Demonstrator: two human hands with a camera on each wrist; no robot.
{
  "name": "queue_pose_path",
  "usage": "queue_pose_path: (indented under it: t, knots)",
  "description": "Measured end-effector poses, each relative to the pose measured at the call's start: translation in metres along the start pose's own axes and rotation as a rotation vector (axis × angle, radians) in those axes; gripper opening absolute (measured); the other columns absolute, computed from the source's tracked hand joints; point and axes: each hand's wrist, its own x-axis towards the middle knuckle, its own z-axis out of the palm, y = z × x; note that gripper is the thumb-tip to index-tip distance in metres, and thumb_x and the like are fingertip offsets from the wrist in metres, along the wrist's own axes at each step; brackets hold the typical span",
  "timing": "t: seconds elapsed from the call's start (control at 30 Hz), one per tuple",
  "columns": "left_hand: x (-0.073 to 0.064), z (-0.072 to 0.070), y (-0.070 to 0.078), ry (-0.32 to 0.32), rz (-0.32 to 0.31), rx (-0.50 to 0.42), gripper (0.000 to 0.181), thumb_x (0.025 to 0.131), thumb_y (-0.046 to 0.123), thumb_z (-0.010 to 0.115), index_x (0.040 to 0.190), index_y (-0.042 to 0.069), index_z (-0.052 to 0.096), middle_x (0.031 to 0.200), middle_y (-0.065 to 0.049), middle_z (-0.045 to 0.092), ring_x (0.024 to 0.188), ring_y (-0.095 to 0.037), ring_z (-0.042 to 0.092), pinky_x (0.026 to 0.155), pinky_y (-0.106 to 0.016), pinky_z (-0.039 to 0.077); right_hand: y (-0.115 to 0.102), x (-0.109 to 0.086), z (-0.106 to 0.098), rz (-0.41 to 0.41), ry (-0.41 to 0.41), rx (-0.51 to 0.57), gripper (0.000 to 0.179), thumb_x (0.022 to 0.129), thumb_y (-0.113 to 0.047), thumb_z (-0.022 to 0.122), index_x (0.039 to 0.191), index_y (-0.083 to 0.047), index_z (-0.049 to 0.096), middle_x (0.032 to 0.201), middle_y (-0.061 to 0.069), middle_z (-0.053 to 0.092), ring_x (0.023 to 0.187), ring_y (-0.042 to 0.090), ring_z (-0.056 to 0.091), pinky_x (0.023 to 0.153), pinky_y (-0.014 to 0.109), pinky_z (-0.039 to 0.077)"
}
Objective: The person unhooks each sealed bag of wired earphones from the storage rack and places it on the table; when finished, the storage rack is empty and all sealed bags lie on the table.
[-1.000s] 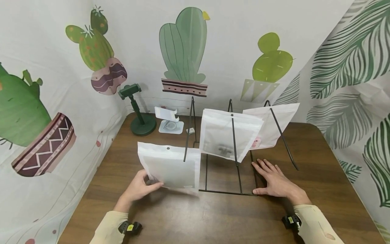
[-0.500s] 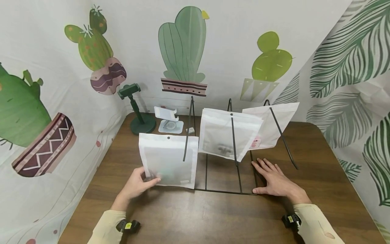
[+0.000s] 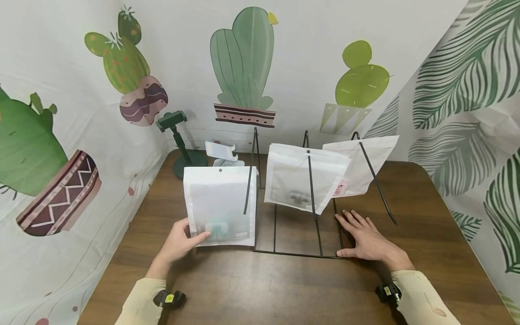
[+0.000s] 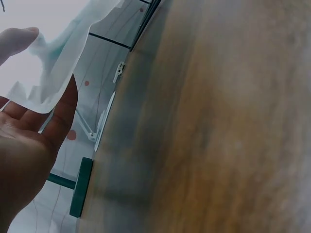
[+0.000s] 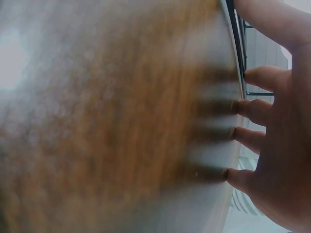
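With thumb and fingers, my left hand pinches the lower left corner of a white frosted zip pouch, with a faint green shape and small label showing through. The pouch's hanging hole lies left of the rack's left prong, which crosses in front of the pouch. In the left wrist view the pouch sits between thumb and fingers. My right hand rests spread on the table, thumb and fingertips at the right side of the black wire rack's base. One pouch hangs on the middle prong, another on the right.
A dark green stand and a small white phone stand stand at the table's back left, behind the held pouch. The wooden table reaches to a printed cloth backdrop.
My left hand has raised the pouch, tilted it more upright and shifted it slightly left. More of the green shape and label shows. The right hand stays in place.
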Motion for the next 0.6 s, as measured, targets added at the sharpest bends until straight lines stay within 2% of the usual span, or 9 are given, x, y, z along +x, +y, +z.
queue_pose_path:
  t: [0.2, 0.37, 0.6]
  knots:
    - [0.003, -0.003, -0.005, -0.001, -0.021, -0.045, 0.035, 0.085, 0.004, 0.074, 0.118, -0.003, 0.061, 0.111, -0.02, 0.068, 0.095, -0.006, 0.066, 0.078, -0.023, 0.054, 0.001, 0.0, 0.0, -0.004, 0.007, -0.005, 0.108, 0.072, -0.068, 0.071, 0.154, -0.011, 0.03, 0.158, 0.024, 0.023, 0.145, 0.047, 0.015, 0.108, 0.072, 0.012]
    - [0.005, -0.002, -0.012, 0.005, -0.013, -0.085, 0.042, 0.086, 0.006, 0.073, 0.124, -0.002, 0.058, 0.116, -0.021, 0.066, 0.099, -0.009, 0.066, 0.08, -0.024, 0.054, 0.001, 0.0, 0.001, -0.008, 0.008, -0.009, 0.108, 0.072, -0.069, 0.07, 0.154, -0.011, 0.03, 0.158, 0.024, 0.023, 0.145, 0.047, 0.016, 0.107, 0.072, 0.012]
    - [0.006, -0.001, -0.017, 0.053, -0.091, -0.051, 0.045, 0.085, 0.012, 0.076, 0.123, -0.003, 0.056, 0.112, -0.023, 0.069, 0.094, -0.01, 0.068, 0.077, -0.022, 0.054, 0.002, 0.001, 0.002, -0.008, 0.012, -0.015, 0.108, 0.072, -0.069, 0.071, 0.154, -0.011, 0.03, 0.158, 0.023, 0.023, 0.145, 0.046, 0.016, 0.107, 0.072, 0.013]
